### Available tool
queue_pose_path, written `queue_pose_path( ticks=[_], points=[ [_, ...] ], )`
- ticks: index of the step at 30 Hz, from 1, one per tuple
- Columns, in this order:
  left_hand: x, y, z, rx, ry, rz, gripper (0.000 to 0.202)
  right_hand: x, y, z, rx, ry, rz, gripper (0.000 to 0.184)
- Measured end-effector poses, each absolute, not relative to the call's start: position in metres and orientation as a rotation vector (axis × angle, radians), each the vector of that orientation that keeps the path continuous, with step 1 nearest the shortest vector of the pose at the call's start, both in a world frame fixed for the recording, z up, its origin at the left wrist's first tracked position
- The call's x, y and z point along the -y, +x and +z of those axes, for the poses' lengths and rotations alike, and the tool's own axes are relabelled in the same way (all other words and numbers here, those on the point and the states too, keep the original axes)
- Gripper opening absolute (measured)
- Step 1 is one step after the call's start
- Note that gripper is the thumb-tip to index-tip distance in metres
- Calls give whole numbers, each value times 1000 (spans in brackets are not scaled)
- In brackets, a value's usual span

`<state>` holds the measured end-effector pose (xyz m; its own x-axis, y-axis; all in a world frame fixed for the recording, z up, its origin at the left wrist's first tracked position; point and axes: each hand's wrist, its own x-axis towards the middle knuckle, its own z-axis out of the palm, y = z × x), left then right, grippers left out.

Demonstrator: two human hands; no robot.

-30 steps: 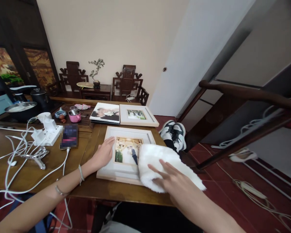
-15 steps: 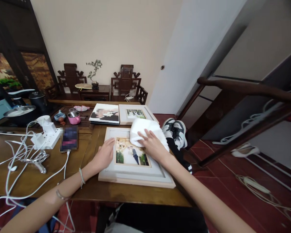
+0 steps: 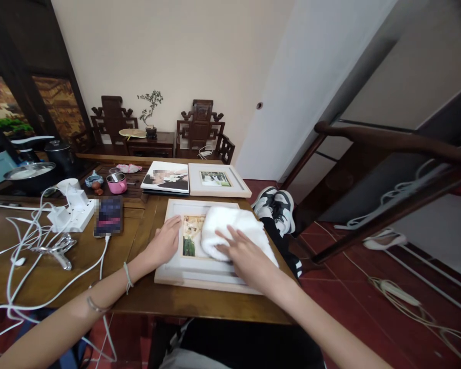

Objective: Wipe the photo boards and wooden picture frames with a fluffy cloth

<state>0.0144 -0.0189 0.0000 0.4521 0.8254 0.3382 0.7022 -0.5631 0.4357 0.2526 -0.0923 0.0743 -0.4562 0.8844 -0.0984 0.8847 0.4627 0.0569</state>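
A light wooden picture frame lies flat on the wooden table in front of me. My left hand rests flat on the frame's left border, fingers stretched out. My right hand presses down on a fluffy white cloth that covers the middle and right of the framed photo. Its fingers lie spread on the cloth. Only the left strip of the photo shows.
A second frame and a photo album lie further back. A phone, a white power strip and tangled white cables fill the left side. A pink cup and cookware stand behind. Sneakers sit on the red floor.
My right hand dragged the cloth from the frame's near right corner up to its far right corner, then back onto the middle of the photo. My left hand stayed put.
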Motion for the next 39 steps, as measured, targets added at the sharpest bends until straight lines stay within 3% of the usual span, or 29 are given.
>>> queue_pose_path(
  ticks=[4, 7, 19, 23, 29, 35, 39],
  points=[
    [17, 13, 0, -1329, 2469, 737, 42, 27, 247, 60, -2500, 1779, 332, 60],
    [17, 13, 0, -1332, 2461, 743, 43, 12, 247, 56, -2496, 1773, 377, 53],
    [23, 17, 9, -1377, 2454, 665, 46, 138, 230, 103, -2586, 1281, -268, 70],
    [23, 17, 11, -1386, 2425, 604, 47, 95, 219, 75, -2597, 1451, -94, 72],
    [22, 16, 11, -1360, 2435, 616, 47, 20, 215, 52, -2582, 1697, 260, 57],
    [22, 16, 9, -1361, 2433, 634, 47, 69, 218, 84, -2707, 1313, -218, 76],
    [25, 17, 12, -1384, 2430, 592, 46, 129, 231, 118, -2680, 1139, -576, 74]
  ],
)
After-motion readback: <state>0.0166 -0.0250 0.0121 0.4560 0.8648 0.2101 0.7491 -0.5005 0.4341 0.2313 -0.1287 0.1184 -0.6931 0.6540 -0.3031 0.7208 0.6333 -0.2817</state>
